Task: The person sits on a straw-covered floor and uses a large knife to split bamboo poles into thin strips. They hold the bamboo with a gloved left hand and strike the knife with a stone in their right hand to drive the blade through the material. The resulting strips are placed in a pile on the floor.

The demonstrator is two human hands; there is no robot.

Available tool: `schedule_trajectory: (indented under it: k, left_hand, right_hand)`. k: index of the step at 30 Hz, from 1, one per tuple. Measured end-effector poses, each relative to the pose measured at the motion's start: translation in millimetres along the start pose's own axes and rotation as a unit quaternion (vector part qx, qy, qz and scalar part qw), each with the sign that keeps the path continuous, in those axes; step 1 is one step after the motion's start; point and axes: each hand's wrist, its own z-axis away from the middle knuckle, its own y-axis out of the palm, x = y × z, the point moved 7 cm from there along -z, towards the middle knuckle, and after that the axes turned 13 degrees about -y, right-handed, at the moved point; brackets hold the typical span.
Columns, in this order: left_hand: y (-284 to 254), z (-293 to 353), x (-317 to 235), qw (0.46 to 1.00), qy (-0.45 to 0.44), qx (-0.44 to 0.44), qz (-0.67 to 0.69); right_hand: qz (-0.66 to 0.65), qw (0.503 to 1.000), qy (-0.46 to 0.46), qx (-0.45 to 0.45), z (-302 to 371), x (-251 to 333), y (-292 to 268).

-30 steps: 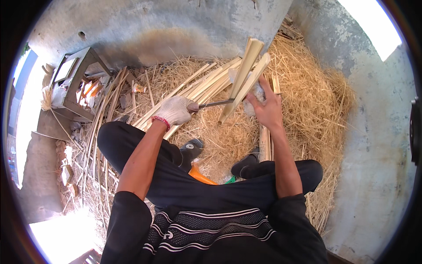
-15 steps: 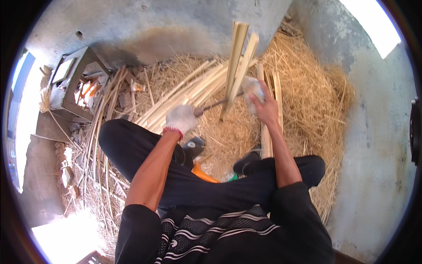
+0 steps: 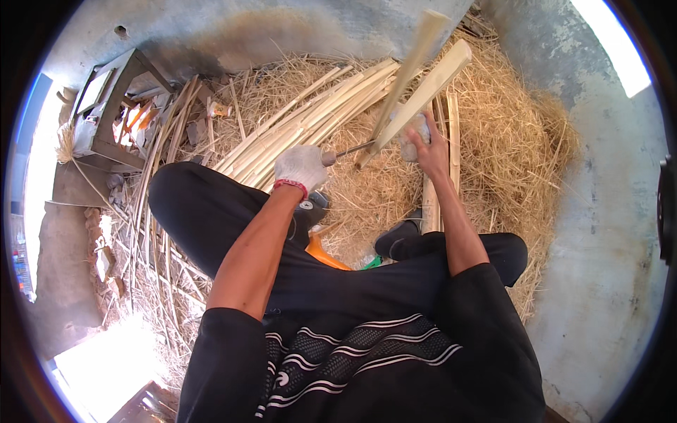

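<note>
My left hand [image 3: 300, 168], in a white knitted glove with a red cuff, is closed round the handle of a knife [image 3: 345, 151]. Its narrow blade reaches right to the lower part of a split bamboo strip [image 3: 431, 88]. Two bamboo pieces tilt up and to the right, spread apart at the top; the farther one [image 3: 409, 67] is blurred. My right hand [image 3: 427, 149] grips a whitish, crumpled pad [image 3: 410, 141] beside the strips, close to the blade's far end. Whether the pad bears on bamboo or blade is hidden.
A fan of pale bamboo strips [image 3: 303, 127] lies left of centre on straw-like shavings [image 3: 508, 134]. More lengths [image 3: 453, 141] lie right of my right hand. A wooden stand [image 3: 116, 106] is at far left. An orange object [image 3: 321, 252] lies between my legs. Walls [image 3: 606, 211] enclose the right and back.
The bamboo pieces have tilted farther right, and their tops have shifted that way. Both hands have risen a little in the picture, which has also shifted. The grips look the same.
</note>
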Motion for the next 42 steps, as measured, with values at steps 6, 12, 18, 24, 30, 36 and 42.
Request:
schedule_trajectory:
  k: [6, 12, 18, 24, 30, 36, 42]
  left_hand:
    - [41.7, -22.9, 4.2, 0.995, -0.038, -0.035, 0.084]
    - [75.9, -20.5, 15.8, 0.982, -0.058, -0.058, 0.17]
    - [64.6, -9.3, -3.1, 0.987, -0.009, -0.062, 0.15]
    - [69.8, -18.9, 1.2, 0.988, -0.051, -0.043, 0.14]
    - [68.8, -27.2, -2.7, 0.988, -0.05, -0.018, 0.144]
    - [89.0, -45.6, -1.9, 0.99, -0.046, -0.011, 0.135]
    - [104.1, -43.6, 9.3, 0.988, -0.07, 0.007, 0.136]
  right_hand:
    - [-0.117, 0.989, -0.003, -0.088, -34.1, 56.5, -43.0]
    - [-0.25, 0.912, -0.069, -0.318, -46.0, 97.1, -101.8]
    - [-0.103, 0.993, 0.037, 0.034, -7.6, 2.4, 7.0]
    - [-0.115, 0.976, 0.023, -0.185, -32.5, 44.3, -61.1]
    - [-0.107, 0.979, 0.014, -0.175, -31.6, 27.8, -50.6]
    - [-0.069, 0.997, -0.007, -0.033, -19.1, -27.7, 29.9]
    - [-0.228, 0.928, 0.065, -0.289, -61.7, 66.6, -80.1]
